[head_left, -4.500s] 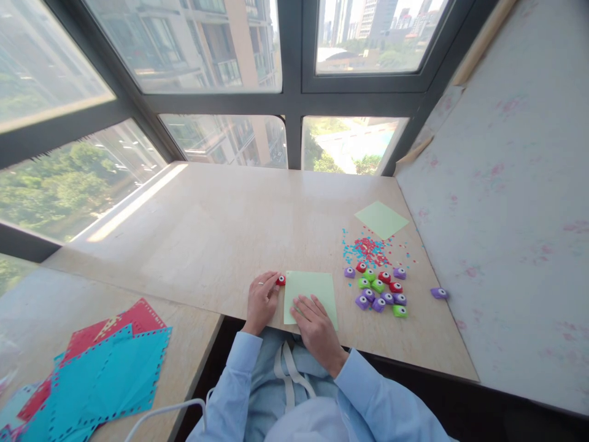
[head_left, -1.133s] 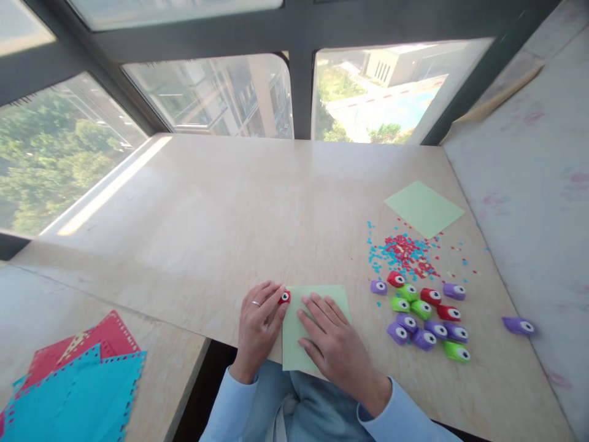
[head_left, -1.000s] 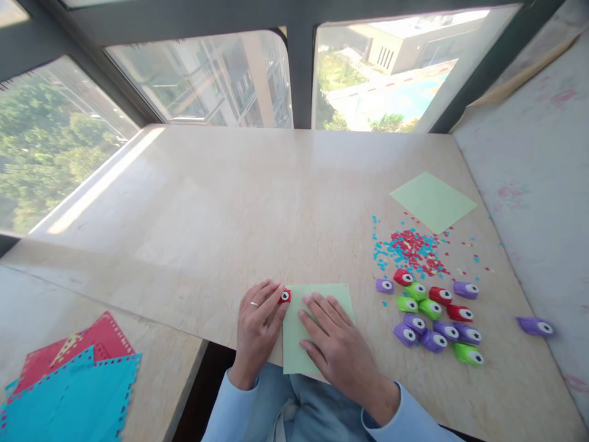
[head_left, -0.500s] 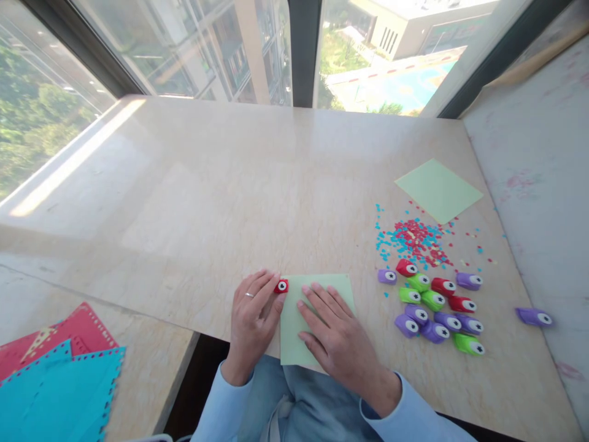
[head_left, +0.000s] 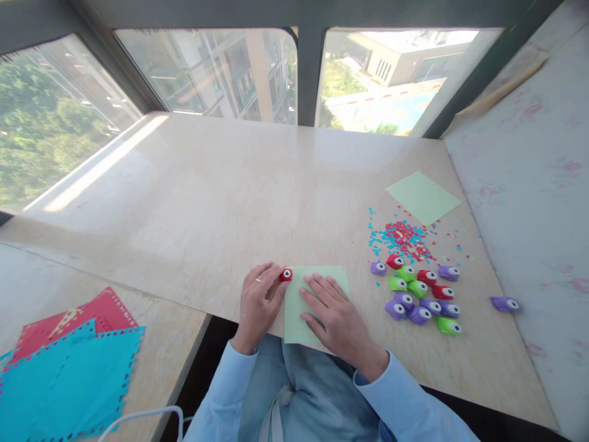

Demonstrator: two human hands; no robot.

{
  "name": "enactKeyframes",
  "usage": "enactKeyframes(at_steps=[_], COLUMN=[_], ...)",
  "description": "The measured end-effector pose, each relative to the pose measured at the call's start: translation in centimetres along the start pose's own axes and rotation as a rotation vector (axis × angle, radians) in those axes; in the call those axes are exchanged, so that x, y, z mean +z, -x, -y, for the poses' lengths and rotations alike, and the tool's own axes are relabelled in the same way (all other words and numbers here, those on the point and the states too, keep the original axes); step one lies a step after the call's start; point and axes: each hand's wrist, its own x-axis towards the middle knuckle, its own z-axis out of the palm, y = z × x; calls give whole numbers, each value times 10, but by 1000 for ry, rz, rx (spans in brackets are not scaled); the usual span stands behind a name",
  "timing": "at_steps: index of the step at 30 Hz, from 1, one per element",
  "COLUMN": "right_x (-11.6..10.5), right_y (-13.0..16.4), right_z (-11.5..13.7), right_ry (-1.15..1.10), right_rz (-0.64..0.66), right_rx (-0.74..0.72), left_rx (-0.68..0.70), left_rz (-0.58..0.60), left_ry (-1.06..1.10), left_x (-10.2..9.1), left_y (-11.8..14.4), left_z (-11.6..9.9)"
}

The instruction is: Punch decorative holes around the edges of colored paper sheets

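At the near edge of the table, a pale green sheet of paper (head_left: 294, 322) lies in front of me. My left hand (head_left: 258, 304), with a ring on one finger, closes on a small red craft punch (head_left: 286, 274) at the sheet's upper left corner. The punch's round white end with a dark mark faces up. My right hand (head_left: 339, 319) lies flat on the paper, fingers stretched out, covering its middle and right part. A small hole shows near the sheet's upper right corner.
Purple, green and red punches (head_left: 419, 289) cluster on the right, one purple punch (head_left: 505, 304) apart. Behind them lie red and blue paper bits (head_left: 405, 238) and another green sheet (head_left: 423, 196). Blue paper (head_left: 69, 380) and red paper (head_left: 110, 313) with punched edges lie left.
The camera view has tilted up and shifted, showing more window frame. Both hands, the punch and the paper keep nearly the same places relative to each other.
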Motion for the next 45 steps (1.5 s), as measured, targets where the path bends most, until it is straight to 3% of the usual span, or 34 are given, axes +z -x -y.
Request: enactKeyframes(at_steps=[10,15,17,19,22,24,26,29,33,39,45], right_x=[4,5,2,-2,-9,-10,-8,0,6,6,6], right_y=[1,1,1,2,5,6,7,6,4,7,8], right_z=[-4,-4,-4,-5,-6,-8,-10,-14,-15,-17,-18], right_ry=[7,-21,-86,-190,-339,-375,-342,-202,-56,-25,-57], right_rz=[-30,-72,-169,-346,-594,-655,-628,-465,-302,-268,-273], right_rx=[-24,-24,-23,-7,85,155,169,106,52,51,54], left_rx=[-10,-117,-205,-290,-401,-446,-448,-415,-348,-347,-353], left_rz=[-10,-23,-46,-55,0,65,146,272,311,307,313], left_ry=[37,125,238,385,570,583,489,323,254,161,164], left_x=[4,-1,-4,-8,-17,-24,-31,-34,-27,-15,-16], left_y=[0,0,0,-3,-12,-19,-25,-27,-25,-29,-29], left_z=[5,-2,-3,-2,1,3,4,2,1,-3,-2])
